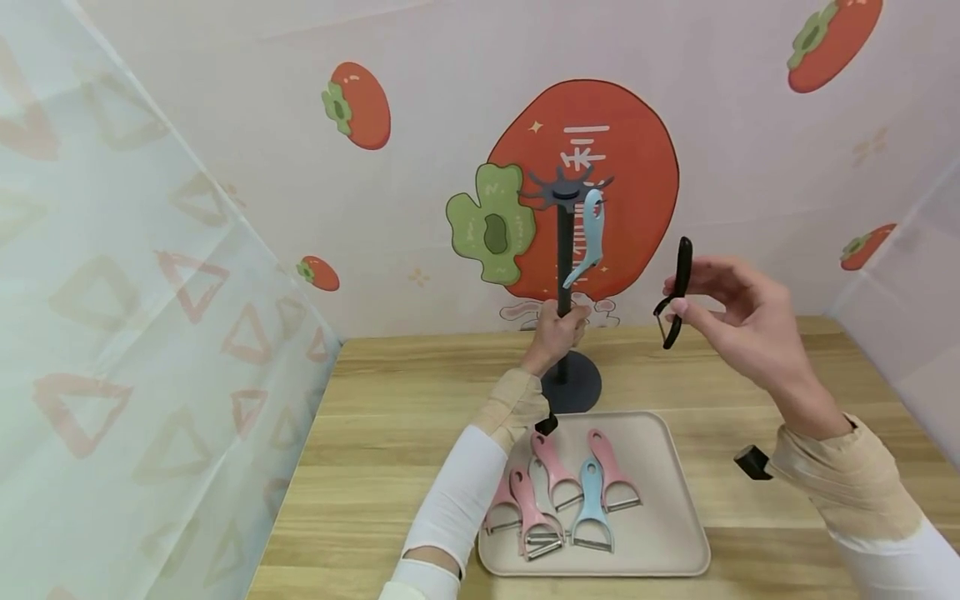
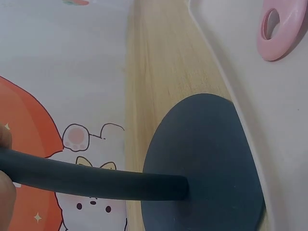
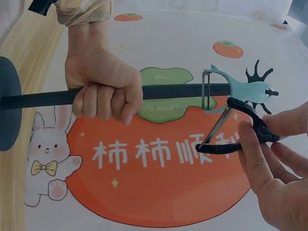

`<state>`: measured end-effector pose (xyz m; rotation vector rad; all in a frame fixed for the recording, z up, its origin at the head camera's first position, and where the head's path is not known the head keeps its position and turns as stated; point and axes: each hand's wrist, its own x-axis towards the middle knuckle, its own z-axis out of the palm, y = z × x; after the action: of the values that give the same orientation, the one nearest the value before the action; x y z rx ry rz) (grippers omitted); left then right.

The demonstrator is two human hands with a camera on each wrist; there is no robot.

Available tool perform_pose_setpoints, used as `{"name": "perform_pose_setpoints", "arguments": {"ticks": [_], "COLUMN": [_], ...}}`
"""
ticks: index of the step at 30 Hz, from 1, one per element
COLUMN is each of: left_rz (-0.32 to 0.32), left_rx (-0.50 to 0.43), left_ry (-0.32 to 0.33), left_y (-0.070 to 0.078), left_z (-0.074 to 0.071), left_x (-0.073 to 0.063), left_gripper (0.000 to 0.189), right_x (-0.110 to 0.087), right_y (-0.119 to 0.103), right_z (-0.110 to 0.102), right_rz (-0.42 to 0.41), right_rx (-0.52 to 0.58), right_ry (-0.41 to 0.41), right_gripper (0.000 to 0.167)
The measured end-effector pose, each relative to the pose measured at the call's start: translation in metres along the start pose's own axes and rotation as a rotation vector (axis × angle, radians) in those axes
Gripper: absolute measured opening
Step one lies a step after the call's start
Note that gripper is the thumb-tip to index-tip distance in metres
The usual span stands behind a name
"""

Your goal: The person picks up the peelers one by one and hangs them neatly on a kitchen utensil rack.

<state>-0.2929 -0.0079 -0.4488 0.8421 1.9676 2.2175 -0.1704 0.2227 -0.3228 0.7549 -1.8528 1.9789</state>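
My left hand (image 1: 557,335) grips the dark post of a utensil stand (image 1: 565,250), fingers wrapped round it above the round base (image 2: 207,139). From one of the hooks at the stand's top hangs a light blue peeler (image 1: 593,229), its blade end down. Off to the right of the stand, my right hand (image 1: 750,317) pinches a black peeler (image 1: 682,271) between thumb and fingers, handle pointing up. In the right wrist view the black peeler's metal blade (image 3: 215,126) shows in front of the blue peeler (image 3: 250,91).
In front of the stand a beige tray (image 1: 660,517) holds several peelers: pink ones (image 1: 604,454), a blue one (image 1: 592,492) and a whitish one (image 1: 540,479). The tray's far edge lies close by the stand's base. A persimmon-printed backdrop (image 1: 420,208) rises behind the wooden table (image 1: 375,433).
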Motion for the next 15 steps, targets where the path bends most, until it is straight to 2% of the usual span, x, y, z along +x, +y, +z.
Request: {"name": "perform_pose_setpoints", "arguments": {"ticks": [4,8,13,15], "left_rz": [0.030,0.039,0.027,0.023], "left_rx": [-0.015,-0.020,-0.011,-0.004], "left_ry": [-0.012,-0.007,-0.003,-0.001], "left_y": [-0.001,-0.002,-0.002,-0.002], "left_z": [0.001,0.001,0.001,0.001], "left_x": [0.001,0.001,0.001,0.001], "left_gripper": [0.061,0.058,0.056,0.057], "right_x": [0.009,0.020,0.030,0.034], "right_y": [0.000,0.000,-0.001,-0.002], "right_z": [0.002,0.005,0.011,0.013], "right_rz": [-0.010,-0.025,-0.030,-0.027], "right_rx": [0.003,-0.010,-0.127,-0.142], "right_ry": [0.024,0.005,-0.001,-0.003], "right_gripper": [0.052,0.052,0.051,0.050]}}
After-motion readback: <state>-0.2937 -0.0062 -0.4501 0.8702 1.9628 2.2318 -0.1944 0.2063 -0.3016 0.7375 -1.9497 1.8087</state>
